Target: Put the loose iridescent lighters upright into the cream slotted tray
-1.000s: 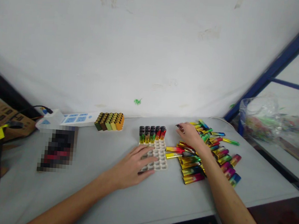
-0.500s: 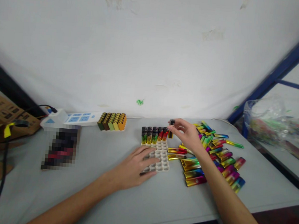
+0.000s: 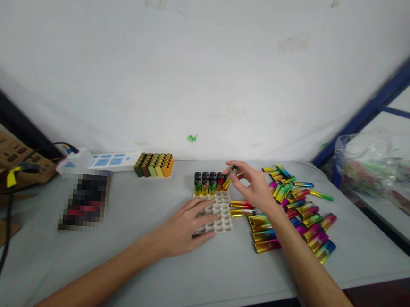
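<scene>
The thumb and fingertips of your right hand (image 3: 254,185) are closed in a pinch on one lighter, while the fingers of your left hand (image 3: 187,225) lie spread apart over a pale tray (image 3: 224,209). Beyond them rises a white wall (image 3: 182,76), scuffed and marked with a green smudge. Below it runs a grey table (image 3: 244,279), which bears everything you handle. On your right, a loose heap of shiny lighters (image 3: 315,238) lies every which way, near your right forearm, probably so that hand can pick from it without crossing the other. On your far left, a white power strip (image 3: 110,160) sits by the wall, out of the working space. Just beside its end stands a tight block of yellow, green and brown pieces (image 3: 154,166), well apart from the heap, perhaps to avoid mixing. The tray lies in the middle, between your hands; your left palm and fingers seem to steady it. Its rows of holes hold the standing lighters (image 3: 205,185) upright, black tops up, packed together at the far end; the nearer holes are bare where they show. Smallest is the held lighter (image 3: 229,180), gold-bodied, tilted, its dark top up and its lower end by the red standing ones; whether it touches the tray you cannot tell.
</scene>
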`<action>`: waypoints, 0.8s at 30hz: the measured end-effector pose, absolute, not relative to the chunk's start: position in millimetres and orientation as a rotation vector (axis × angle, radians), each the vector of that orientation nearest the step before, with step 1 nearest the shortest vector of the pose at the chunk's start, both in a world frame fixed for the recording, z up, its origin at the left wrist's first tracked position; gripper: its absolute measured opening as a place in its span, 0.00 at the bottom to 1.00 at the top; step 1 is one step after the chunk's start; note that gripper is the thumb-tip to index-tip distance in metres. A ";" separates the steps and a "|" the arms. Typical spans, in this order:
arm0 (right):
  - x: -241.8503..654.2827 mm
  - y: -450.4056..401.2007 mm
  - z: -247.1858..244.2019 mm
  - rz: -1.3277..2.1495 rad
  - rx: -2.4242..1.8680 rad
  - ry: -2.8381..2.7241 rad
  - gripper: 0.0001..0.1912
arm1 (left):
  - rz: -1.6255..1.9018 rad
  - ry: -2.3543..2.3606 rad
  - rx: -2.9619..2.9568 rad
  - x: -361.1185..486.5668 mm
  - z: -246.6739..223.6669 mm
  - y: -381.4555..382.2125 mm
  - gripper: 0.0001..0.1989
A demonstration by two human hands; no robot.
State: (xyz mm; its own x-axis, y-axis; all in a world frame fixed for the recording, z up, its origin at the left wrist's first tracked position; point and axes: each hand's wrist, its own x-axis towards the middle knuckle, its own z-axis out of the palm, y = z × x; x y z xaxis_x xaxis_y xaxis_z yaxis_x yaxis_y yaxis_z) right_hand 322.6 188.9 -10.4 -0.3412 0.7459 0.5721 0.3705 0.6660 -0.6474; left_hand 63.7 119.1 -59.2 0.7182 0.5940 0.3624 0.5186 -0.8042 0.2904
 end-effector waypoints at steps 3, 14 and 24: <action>324.1 188.6 -8.4 0.545 -0.891 -1.958 0.16 | 0.670 0.894 2.759 63.5 -60.2 119.5 0.20; 331.3 187.9 -3.2 0.683 -0.858 -2.052 0.10 | 0.656 0.903 2.764 63.8 -60.4 118.6 0.20; 323.1 188.5 -12.0 0.246 -0.741 -2.286 0.12 | 0.665 0.913 2.779 64.0 -62.3 118.6 0.21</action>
State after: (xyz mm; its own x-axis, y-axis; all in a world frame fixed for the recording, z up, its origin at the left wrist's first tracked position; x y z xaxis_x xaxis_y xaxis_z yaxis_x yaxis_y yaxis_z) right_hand 323.1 188.5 -12.0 -0.5837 0.5747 0.5735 0.4399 0.8176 -0.3716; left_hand 64.0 118.6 -62.3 0.7178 0.5926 0.3654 0.5298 -0.8055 0.2656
